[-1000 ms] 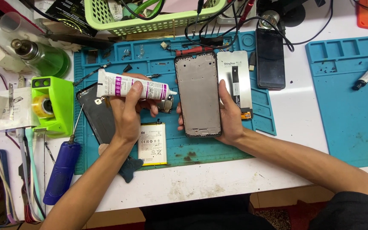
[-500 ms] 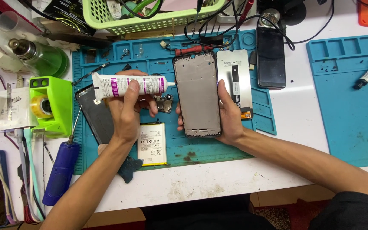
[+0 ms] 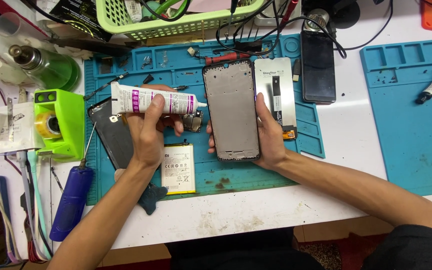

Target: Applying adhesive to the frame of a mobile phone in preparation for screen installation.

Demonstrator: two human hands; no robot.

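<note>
White tube (image 3: 148,101) with purple band, grey phone frame (image 3: 231,109), teal mat (image 3: 306,145), lime-green basket (image 3: 176,25).

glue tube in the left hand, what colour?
White with a purple-pink band; the glue tube in the left hand shows best in the head view.

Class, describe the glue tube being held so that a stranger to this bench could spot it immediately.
Start at the large teal work mat in the middle. Above its left half, the left hand holds a white glue tube sideways. Its purple band and fine nozzle, aimed at the grey phone frame, single it out.
</note>
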